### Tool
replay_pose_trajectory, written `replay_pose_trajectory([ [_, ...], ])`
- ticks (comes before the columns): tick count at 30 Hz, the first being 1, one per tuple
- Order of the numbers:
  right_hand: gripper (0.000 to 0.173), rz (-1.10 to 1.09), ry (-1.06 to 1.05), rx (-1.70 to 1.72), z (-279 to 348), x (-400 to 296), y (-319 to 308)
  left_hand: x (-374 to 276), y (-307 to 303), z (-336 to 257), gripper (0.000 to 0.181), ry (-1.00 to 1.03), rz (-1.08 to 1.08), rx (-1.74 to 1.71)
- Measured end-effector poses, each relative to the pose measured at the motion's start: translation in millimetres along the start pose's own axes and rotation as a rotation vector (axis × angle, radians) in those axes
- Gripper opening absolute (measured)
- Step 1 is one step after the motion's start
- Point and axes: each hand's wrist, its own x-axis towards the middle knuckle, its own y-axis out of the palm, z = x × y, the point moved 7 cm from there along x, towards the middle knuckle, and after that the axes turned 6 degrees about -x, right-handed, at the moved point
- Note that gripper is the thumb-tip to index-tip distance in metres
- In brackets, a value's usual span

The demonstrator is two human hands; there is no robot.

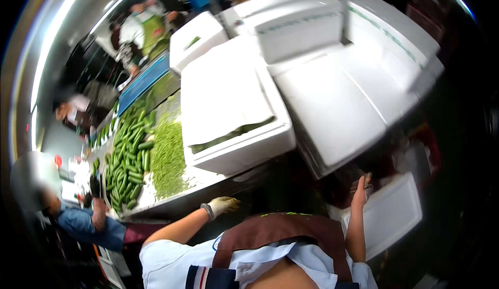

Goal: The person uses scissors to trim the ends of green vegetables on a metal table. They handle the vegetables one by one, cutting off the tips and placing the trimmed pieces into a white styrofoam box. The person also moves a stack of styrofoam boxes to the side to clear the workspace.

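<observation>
Below the edge of the produce table is my left hand, in a pale glove with a grey cuff, its fingers apart and nothing in it. My right hand hangs low at the right, by a white foam lid or box; it looks blurred, so I cannot tell whether it touches or holds anything. Ahead stands a white foam box, a white sheet lying over green produce at its top. Left of it, a pile of thin green vegetables lies beside many cucumbers.
Behind are more white foam boxes, with a white foam surface to the right. A small foam box adjoins a blue tray. Co-workers stand along the far side, and a person in a blue shirt is at my left.
</observation>
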Motion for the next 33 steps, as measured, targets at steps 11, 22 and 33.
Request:
replay_pose_trajectory([
  [11, 0.041, 0.702, -1.464, -0.835, 273, -221, 271, -56, -195, -121, 0.023, 1.002, -0.409, -0.446],
  [22, 0.03, 0.882, -1.109, -1.438, 246, -294, 446, -25, -211, -167, 0.028, 0.939, 0.037, -0.457],
  [33, 0.038, 1.054, -0.302, -0.372, 276, -229, 439, -22, -209, -184, 0.029, 0.977, 0.011, -0.527],
])
